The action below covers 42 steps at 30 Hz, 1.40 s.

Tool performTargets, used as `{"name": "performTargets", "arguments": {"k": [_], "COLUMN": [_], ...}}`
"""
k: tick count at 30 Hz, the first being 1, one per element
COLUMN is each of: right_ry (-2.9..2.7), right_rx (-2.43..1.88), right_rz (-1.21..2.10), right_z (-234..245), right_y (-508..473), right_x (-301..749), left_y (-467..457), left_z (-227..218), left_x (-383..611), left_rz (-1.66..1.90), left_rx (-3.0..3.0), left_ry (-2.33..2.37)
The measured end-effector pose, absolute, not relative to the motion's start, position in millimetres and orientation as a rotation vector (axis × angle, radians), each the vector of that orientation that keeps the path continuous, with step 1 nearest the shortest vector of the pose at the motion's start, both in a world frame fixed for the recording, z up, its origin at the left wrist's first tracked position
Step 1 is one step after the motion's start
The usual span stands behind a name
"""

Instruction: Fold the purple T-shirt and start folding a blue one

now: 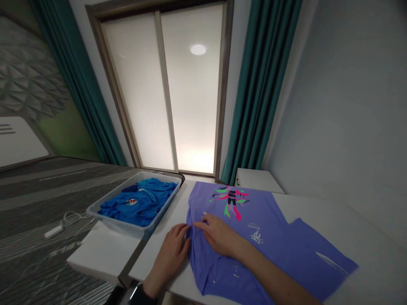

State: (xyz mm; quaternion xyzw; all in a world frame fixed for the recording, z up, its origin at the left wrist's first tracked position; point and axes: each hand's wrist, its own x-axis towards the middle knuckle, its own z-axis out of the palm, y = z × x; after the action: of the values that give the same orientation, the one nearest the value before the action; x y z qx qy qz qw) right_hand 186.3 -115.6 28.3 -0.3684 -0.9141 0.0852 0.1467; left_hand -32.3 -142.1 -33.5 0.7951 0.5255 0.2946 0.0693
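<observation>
A purple T-shirt (pixel 270 245) is spread on the white table, with a black, pink and green print near its far edge and a small white print around its middle. Beside its left edge rests my left hand (pixel 171 252), fingertips touching the fabric and thumb apart from the fingers. My right hand (pixel 221 236) lies on top of the shirt close to that same edge, index finger stretched out to the left and the other fingers slightly bent. The right forearm crosses over the near part of the shirt and hides some of it.
Left of the shirt stands a clear plastic bin (pixel 144 232) holding blue clothes (pixel 143 201). A white power strip (pixel 54 231) with a cable lies on the dark patterned bedding (pixel 28 203). A white cabinet (pixel 259 180) stands behind the table (pixel 356 228), near the green curtain (pixel 257 93).
</observation>
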Motion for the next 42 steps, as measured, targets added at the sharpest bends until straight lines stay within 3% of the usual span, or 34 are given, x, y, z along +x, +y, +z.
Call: {"name": "performTargets", "arguments": {"k": [6, 19, 26, 34, 42], "right_ry": [-2.700, -2.478, -2.462, -2.462, -2.470], "right_rx": [-0.997, -1.026, -1.051, -1.055, -1.067], "right_rz": [0.091, 0.375, 0.407, 0.423, 0.421], "right_z": [12, -13, -13, -14, -14], "right_y": [-109, -108, -110, -109, -109], "right_x": [185, 191, 189, 189, 190], "left_y": [-143, -106, -62, -56, -56], "left_z": [-36, -1, -6, -21, -28], "left_x": [-32, -35, -25, -24, -31], "left_rz": [0.838, 0.583, 0.499, 0.695, 1.368], "left_rx": [2.370, 2.386, 2.268, 2.185, 1.782], "left_ry": [1.596, 1.637, 2.037, 1.999, 1.720]}}
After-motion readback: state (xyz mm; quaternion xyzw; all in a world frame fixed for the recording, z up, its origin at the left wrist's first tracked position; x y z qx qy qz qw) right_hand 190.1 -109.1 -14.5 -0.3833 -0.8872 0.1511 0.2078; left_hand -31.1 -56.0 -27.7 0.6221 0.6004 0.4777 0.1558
